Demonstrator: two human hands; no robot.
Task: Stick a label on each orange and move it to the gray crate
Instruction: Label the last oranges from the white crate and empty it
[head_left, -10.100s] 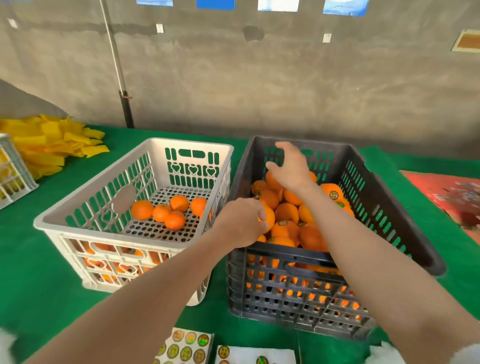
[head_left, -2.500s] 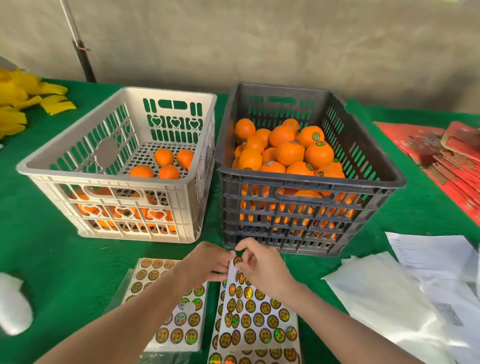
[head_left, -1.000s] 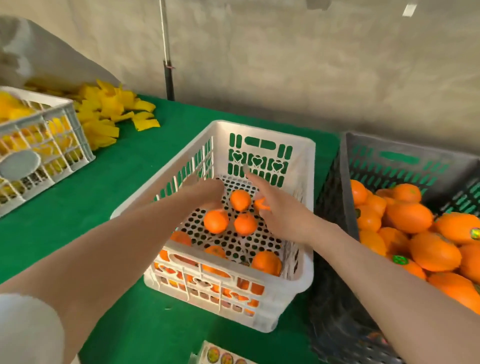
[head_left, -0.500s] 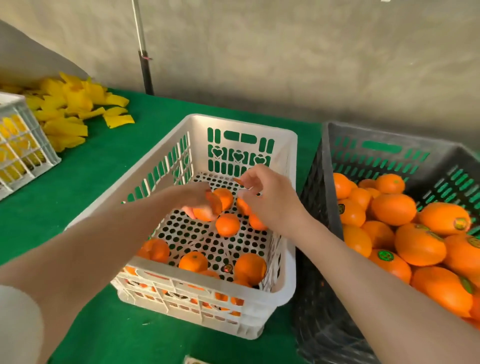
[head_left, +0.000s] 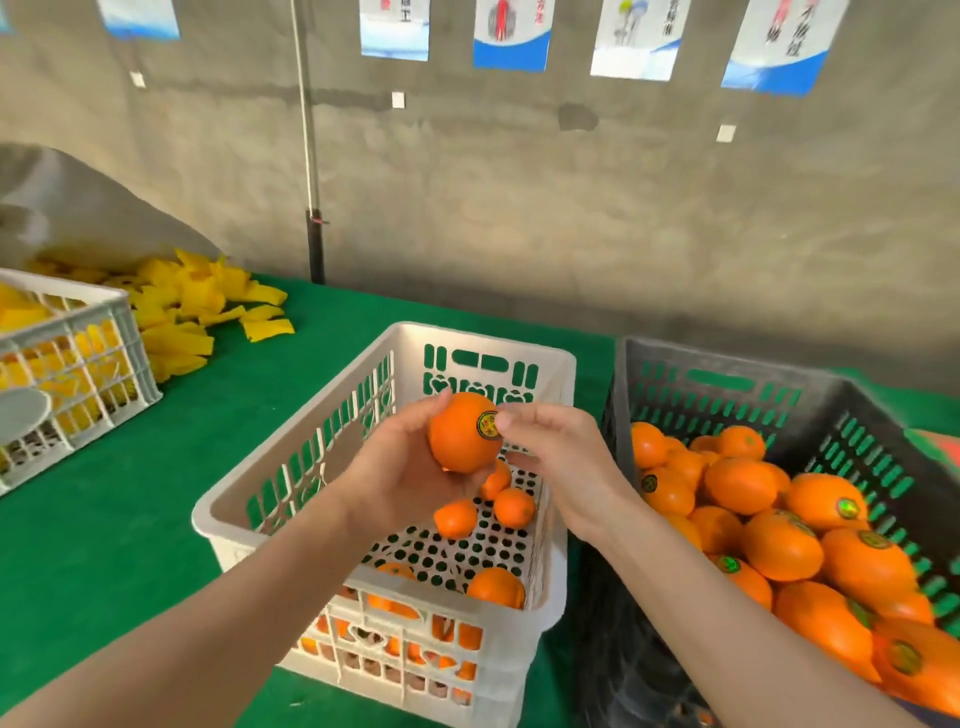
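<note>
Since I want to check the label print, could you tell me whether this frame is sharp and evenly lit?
Head view, centre: the held orange and its label are fairly sharp, but the print is too small to read; the light is soft, with no harsh glare. Head view, top edge: the posters are smeared, and the pole leans, as with a wide lens.

orange (head_left: 460, 441): we note smooth, glossy peel
label (head_left: 487, 425): glossy
white crate (head_left: 483, 340): matt plastic
gray crate (head_left: 618, 405): matt plastic
table cover (head_left: 130, 509): matt cloth
wall (head_left: 519, 208): rough

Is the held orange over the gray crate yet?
No, the left hand holds the labelled orange above the white crate, with the gray crate off to the right.
</note>
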